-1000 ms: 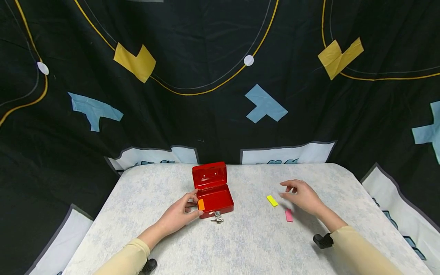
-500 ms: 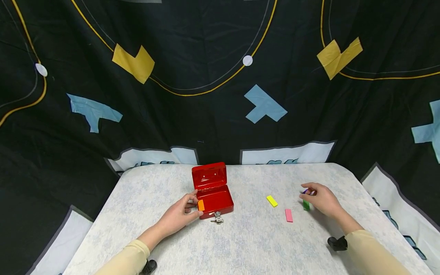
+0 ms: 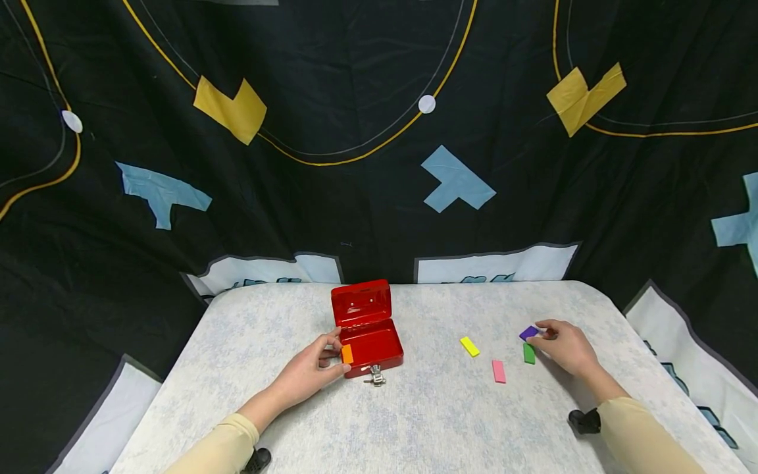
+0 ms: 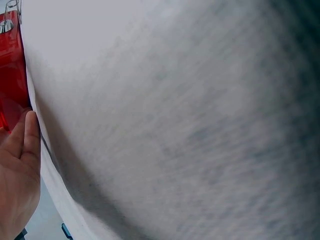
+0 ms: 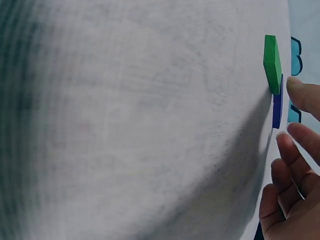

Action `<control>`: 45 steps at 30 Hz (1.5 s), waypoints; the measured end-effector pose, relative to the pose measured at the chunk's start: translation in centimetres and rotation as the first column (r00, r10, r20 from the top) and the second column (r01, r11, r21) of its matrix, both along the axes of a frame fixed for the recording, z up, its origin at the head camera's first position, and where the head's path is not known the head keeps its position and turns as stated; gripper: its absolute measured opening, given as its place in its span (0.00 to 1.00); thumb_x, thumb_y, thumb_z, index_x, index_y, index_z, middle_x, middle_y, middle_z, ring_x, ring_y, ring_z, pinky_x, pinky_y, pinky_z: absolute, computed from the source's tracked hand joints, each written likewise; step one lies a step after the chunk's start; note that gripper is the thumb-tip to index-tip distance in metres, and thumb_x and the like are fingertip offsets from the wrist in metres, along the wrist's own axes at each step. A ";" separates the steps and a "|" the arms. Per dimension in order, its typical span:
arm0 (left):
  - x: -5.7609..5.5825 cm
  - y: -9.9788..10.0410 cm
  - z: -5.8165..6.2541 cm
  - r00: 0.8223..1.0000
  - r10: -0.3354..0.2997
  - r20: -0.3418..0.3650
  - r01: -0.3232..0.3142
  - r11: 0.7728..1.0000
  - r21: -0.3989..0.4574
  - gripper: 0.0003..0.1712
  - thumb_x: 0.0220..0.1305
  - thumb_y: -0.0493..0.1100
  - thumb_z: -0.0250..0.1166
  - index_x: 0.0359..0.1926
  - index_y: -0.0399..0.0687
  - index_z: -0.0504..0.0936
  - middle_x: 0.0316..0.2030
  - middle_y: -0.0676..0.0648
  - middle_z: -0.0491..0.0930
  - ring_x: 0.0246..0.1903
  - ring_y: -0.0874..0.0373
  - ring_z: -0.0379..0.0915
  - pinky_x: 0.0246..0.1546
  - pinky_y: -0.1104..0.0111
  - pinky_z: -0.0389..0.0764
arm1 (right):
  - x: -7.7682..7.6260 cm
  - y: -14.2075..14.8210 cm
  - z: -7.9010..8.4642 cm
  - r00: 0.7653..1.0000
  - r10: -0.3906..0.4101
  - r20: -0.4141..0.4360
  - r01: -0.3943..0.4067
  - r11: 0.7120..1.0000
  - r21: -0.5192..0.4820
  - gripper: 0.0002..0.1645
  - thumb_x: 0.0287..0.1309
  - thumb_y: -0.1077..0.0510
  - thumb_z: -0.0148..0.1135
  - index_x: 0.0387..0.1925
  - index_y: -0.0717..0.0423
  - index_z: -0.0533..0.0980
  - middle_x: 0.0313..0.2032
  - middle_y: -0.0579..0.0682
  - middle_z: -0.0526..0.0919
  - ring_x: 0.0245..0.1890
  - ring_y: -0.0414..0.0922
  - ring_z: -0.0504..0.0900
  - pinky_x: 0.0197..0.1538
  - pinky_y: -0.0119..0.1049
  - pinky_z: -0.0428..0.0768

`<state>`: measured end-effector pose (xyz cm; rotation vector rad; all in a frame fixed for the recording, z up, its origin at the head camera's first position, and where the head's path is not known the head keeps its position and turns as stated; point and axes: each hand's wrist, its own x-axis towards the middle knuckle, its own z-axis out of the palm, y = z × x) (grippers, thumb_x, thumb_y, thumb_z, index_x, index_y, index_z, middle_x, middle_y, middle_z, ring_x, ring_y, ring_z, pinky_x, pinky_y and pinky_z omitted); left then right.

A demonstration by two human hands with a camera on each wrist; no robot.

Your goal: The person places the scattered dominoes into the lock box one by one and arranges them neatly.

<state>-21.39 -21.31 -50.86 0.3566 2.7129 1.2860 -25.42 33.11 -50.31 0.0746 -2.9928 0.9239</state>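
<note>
A red metal cash box (image 3: 374, 342) stands with its lid up, its latch hanging at the front. At its left end my left hand (image 3: 304, 367) grips it, fingers along the side and thumb at the front corner. An orange block (image 3: 347, 354) lies inside by the left wall. Over on the right, my right hand (image 3: 565, 345) hovers low beside a purple block (image 3: 528, 333), thumb and forefinger spread apart with nothing between them. Touching the purple block's near end is a green block (image 3: 529, 354), which the right wrist view shows nearer the camera.
A yellow block (image 3: 470, 346) and a pink block (image 3: 499, 371) lie between box and right hand. The pale patterned table (image 3: 438, 421) reaches back to a dark curtain (image 3: 379, 217) with coloured shapes.
My right hand has moved right, past the pink block, to the purple and green blocks, which now show. The left hand stays at the cash box.
</note>
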 end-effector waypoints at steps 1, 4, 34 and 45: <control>0.0 0.0 0.0 1.000 0.000 0.000 0.000 1.000 0.000 0.23 0.64 0.57 0.73 0.52 0.56 0.75 0.76 0.55 0.61 0.56 0.60 0.78 0.57 0.61 0.80 | -0.1 0.0 -0.1 1.000 -0.007 0.008 0.007 1.000 0.002 0.38 0.63 0.43 0.71 0.62 0.68 0.75 0.42 0.57 0.81 0.41 0.52 0.75 0.41 0.46 0.77; 0.0 0.0 0.0 1.000 0.003 -0.001 -0.003 1.000 -0.003 0.23 0.64 0.58 0.72 0.52 0.56 0.75 0.76 0.55 0.61 0.56 0.60 0.78 0.57 0.61 0.80 | -0.2 0.1 -0.2 0.999 -0.024 0.031 0.024 1.000 0.006 0.39 0.63 0.42 0.70 0.62 0.68 0.75 0.43 0.58 0.81 0.42 0.53 0.75 0.43 0.49 0.79; 0.0 -0.1 0.0 1.000 -0.004 -0.003 0.004 1.000 0.004 0.22 0.65 0.59 0.72 0.52 0.58 0.74 0.76 0.57 0.60 0.57 0.59 0.77 0.59 0.59 0.79 | -1.1 0.3 -0.3 0.999 -0.019 0.045 0.017 0.999 0.049 0.32 0.66 0.51 0.65 0.63 0.69 0.73 0.44 0.63 0.81 0.43 0.56 0.76 0.48 0.59 0.77; 0.1 -0.1 -0.1 1.000 -0.002 -0.013 0.002 1.000 -0.007 0.23 0.65 0.58 0.72 0.52 0.57 0.74 0.76 0.56 0.60 0.58 0.60 0.77 0.58 0.60 0.79 | -1.1 0.6 -0.5 0.997 -0.018 0.069 0.016 1.000 0.026 0.37 0.65 0.47 0.68 0.63 0.70 0.72 0.40 0.58 0.79 0.40 0.53 0.73 0.43 0.51 0.77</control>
